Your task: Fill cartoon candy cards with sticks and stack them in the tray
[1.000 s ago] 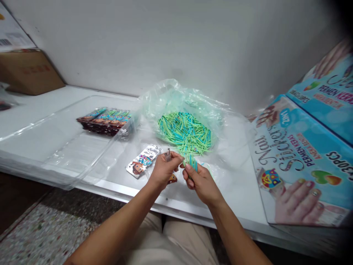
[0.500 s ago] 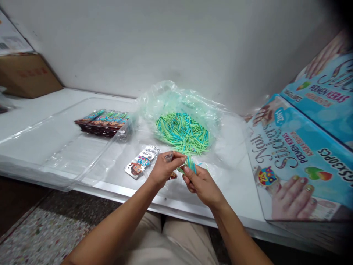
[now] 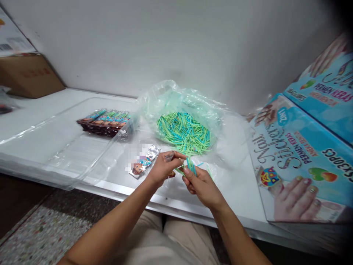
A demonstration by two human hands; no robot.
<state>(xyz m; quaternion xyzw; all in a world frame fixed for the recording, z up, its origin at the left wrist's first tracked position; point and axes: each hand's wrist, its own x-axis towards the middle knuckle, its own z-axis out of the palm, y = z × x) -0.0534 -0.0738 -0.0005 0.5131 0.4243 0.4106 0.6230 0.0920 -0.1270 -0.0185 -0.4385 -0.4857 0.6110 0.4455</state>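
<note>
In my right hand, thumb and fingers are closed around a small bunch of thin green and blue sticks, which poke up past the thumb. My left hand meets it from the left, its fingertips pinched at the sticks. A brown printed packet shows under the left palm, and a greyish shiny bit appears between those fingers; the rest is hidden. Just left of that hand, silver printed packets lie on the table. Behind both hands, a heap of green and blue sticks spills from a clear plastic bag.
On the left stands a clear plastic tray with a stack of dark printed packets at its right side. Large blue printed boxes stand on the right. A brown carton sits at the back left, before the wall.
The view has shifted slightly, so the table things appear a little further right. Both hands stay together at the bunch of sticks, with only small finger movement.
</note>
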